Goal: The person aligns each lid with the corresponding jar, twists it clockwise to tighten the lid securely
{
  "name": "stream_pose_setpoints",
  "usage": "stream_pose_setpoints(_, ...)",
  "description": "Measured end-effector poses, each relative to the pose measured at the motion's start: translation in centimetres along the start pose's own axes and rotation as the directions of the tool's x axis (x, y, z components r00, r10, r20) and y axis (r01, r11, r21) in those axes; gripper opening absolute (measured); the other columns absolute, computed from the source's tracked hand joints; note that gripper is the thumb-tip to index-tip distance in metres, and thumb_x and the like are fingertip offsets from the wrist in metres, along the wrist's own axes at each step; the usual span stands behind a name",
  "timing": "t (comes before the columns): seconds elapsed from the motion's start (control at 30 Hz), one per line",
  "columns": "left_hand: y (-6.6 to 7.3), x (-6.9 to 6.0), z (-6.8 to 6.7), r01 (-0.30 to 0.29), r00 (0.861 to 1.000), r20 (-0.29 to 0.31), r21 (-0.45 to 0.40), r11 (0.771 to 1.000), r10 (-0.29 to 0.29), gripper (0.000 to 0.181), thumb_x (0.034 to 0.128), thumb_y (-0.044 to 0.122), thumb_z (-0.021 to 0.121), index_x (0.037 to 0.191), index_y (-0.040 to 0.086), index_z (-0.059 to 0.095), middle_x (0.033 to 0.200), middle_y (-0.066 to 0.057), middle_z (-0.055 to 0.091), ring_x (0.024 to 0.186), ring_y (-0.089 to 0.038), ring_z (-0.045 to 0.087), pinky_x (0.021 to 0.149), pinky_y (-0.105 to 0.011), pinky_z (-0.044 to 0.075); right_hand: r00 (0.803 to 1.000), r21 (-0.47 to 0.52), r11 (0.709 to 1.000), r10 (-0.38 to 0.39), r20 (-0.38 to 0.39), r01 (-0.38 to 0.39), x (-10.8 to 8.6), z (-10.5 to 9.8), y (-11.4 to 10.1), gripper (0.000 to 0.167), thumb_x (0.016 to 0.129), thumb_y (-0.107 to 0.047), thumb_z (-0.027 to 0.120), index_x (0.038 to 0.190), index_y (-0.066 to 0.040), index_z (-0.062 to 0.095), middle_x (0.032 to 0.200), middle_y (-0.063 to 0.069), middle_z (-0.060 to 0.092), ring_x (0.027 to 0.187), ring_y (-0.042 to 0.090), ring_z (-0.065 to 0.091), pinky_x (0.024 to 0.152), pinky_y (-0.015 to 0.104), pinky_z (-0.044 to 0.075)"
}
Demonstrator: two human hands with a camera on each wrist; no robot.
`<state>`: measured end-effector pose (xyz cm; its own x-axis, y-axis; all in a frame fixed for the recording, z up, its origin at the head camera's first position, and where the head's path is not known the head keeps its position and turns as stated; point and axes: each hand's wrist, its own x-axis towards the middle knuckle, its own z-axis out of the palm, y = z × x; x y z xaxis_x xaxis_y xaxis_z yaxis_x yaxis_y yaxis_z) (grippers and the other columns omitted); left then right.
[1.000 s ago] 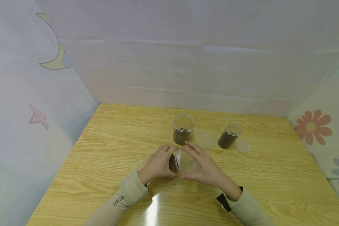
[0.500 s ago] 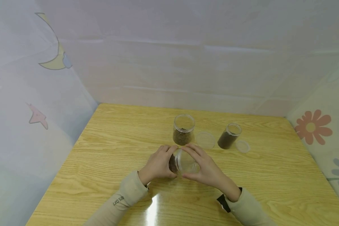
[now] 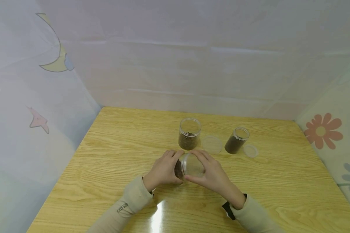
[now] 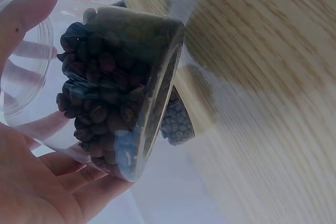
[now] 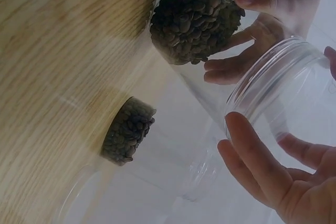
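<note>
A clear jar (image 3: 178, 169) part filled with coffee beans (image 4: 100, 87) is held between the two hands, leaning with its top toward the right. My left hand (image 3: 163, 167) grips the jar's body from the left, thumb on the near side and fingers on the far side. At the jar's top, my right hand (image 3: 212, 171) curls its fingers and thumb around the clear lid (image 3: 193, 166). The ribbed rim (image 5: 262, 72) shows beside the right fingertips in the right wrist view. Transparency makes it hard to tell how the lid sits.
Behind the hands, a wide lidless jar (image 3: 189, 136) of beans stands upright next to a clear lid (image 3: 212, 144) on the wooden table (image 3: 119, 139). Farther right are a narrower dark-filled jar (image 3: 236, 140) and a small clear lid (image 3: 250, 150).
The right hand's fingers and thumb have drawn in on the lid, and the hand has shifted slightly left. My left hand and the jar have stayed in place.
</note>
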<state>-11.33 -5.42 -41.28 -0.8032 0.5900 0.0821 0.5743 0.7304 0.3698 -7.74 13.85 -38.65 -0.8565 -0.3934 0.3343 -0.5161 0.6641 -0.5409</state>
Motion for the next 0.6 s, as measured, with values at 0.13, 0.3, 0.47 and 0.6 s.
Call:
stream_pose_setpoints(0.13,0.01,-0.04,0.03,-0.008,1.0,-0.007,0.002,1.0,0.008,0.095,0.0529,0.039,0.087,0.131,0.014,0.039,0.117,-0.009,0.052,0.105,-0.025,0.049,0.069,-0.04,0.052,0.999,-0.04,0.999,0.033,-0.021,-0.033,-0.01,0.19,-0.12,0.073,0.068,-0.041,0.078,0.125,-0.006,0.048,0.116,0.013,0.054,0.055,0.004,0.053,0.057,0.026,0.049)
stream_pose_setpoints(0.3,-0.05,0.02,0.12,-0.012,1.0,-0.008,0.007,1.0,0.013,0.095,0.0527,0.039,0.087,0.131,0.014,0.04,0.117,-0.009,0.052,0.105,-0.025,0.049,0.069,-0.039,0.052,0.997,-0.058,0.996,0.062,-0.048,-0.064,0.01,0.42,-0.13,0.073,0.068,-0.043,0.077,0.124,-0.004,0.049,0.113,0.015,0.055,0.079,0.028,0.062,0.06,0.035,0.052)
stream_pose_setpoints(0.47,-0.08,0.03,0.12,-0.008,1.0,-0.005,0.002,1.0,0.008,0.095,0.0528,0.039,0.087,0.131,0.014,0.04,0.117,-0.01,0.052,0.105,-0.025,0.049,0.068,-0.04,0.052,0.997,-0.077,0.995,0.059,-0.042,-0.062,0.04,0.35,-0.21,0.075,0.068,-0.043,0.077,0.124,-0.003,0.048,0.113,0.016,0.056,0.078,0.027,0.062,0.06,0.035,0.053)
stream_pose_setpoints(0.6,-0.11,0.1,0.14,-0.005,1.0,-0.003,-0.011,1.0,0.005,0.095,0.0533,0.04,0.087,0.131,0.013,0.04,0.119,-0.01,0.052,0.106,-0.026,0.049,0.069,-0.041,0.052,0.997,-0.126,0.989,0.078,0.011,-0.076,-0.03,-0.08,-0.27,0.083,0.066,-0.049,0.076,0.129,-0.005,0.046,0.12,0.017,0.052,0.092,0.034,0.06,0.069,0.044,0.052)
